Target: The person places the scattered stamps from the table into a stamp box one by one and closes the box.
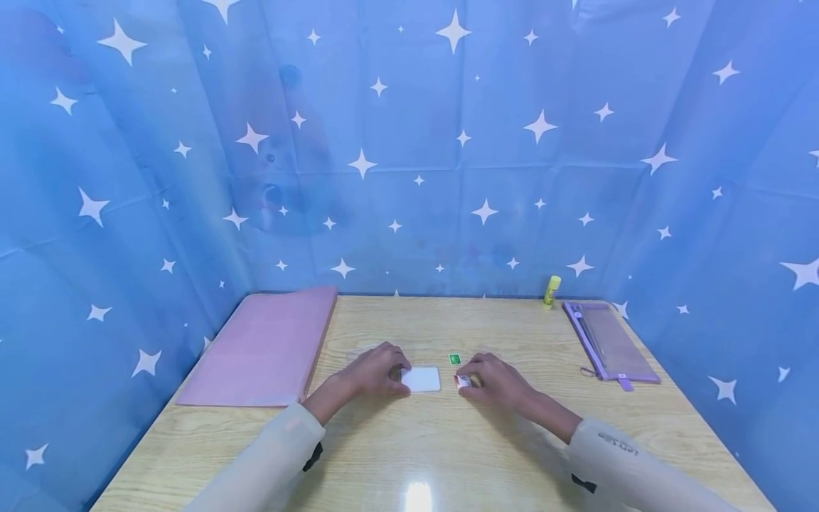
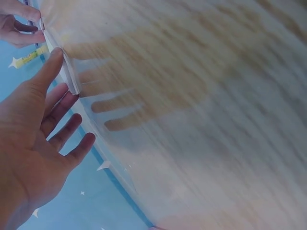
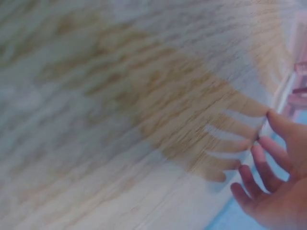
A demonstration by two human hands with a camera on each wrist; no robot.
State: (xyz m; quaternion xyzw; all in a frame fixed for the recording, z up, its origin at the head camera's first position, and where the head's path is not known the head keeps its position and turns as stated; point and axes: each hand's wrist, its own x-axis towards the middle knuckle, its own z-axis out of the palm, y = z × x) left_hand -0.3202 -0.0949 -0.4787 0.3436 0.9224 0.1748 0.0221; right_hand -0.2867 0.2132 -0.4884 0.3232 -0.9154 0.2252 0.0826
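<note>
Near the middle of the table, my left hand (image 1: 379, 371) pinches the left edge of a thin white rectangular card stack or pad (image 1: 422, 379) between thumb and fingers. In the left wrist view the white pad (image 2: 70, 74) shows edge-on at the thumb tip, the other fingers spread loosely. To its right, my right hand (image 1: 498, 380) pinches a small red-and-white printed piece (image 1: 462, 382) by thumb and fingertips, low over the table. A small green square sticker or card (image 1: 455, 359) with a pale border lies just beyond it.
A pink folder (image 1: 259, 348) lies at the left of the wooden table (image 1: 409, 434). At the back right stands a yellow glue stick (image 1: 552, 291), with a purple mesh zip pouch (image 1: 611, 341) beside it. Blue starry curtains (image 1: 409, 192) enclose the back and sides.
</note>
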